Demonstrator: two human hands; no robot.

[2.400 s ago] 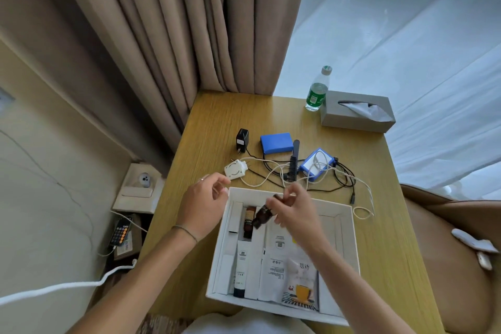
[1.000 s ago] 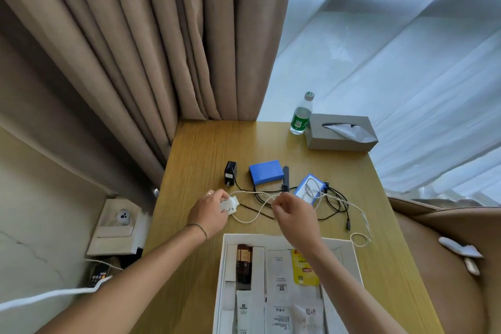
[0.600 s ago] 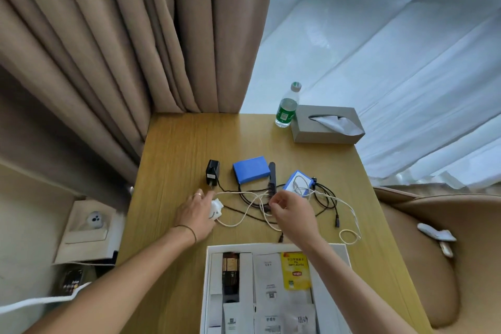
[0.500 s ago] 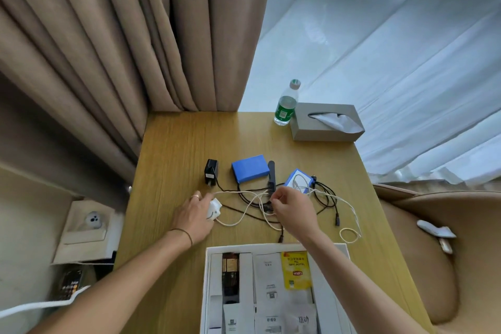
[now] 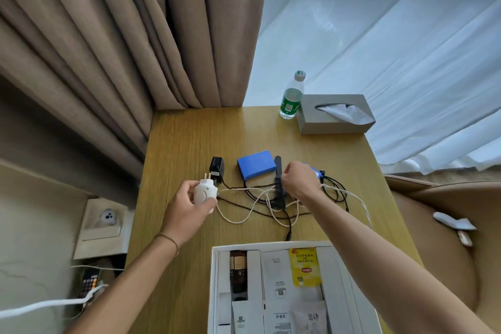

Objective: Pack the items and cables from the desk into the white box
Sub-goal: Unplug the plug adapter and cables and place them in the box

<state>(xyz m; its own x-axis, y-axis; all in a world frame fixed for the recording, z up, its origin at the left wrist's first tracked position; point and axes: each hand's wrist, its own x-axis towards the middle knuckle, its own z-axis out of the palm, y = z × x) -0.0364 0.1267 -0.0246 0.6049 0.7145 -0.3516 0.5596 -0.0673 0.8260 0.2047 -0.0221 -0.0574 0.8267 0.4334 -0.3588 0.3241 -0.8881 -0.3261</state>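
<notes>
While the left hand [image 5: 187,209] grasps the white plug adapter [image 5: 205,192] above the desk [image 5: 184,141], beyond the white box [image 5: 214,290], its white cable [image 5: 238,218] wants gathering in loops; the right hand [image 5: 299,183] reaches into the tangle, its grasp hidden; a black comb [image 5: 279,182] and black cable [image 5: 336,190] lie across it, likely snags.
</notes>
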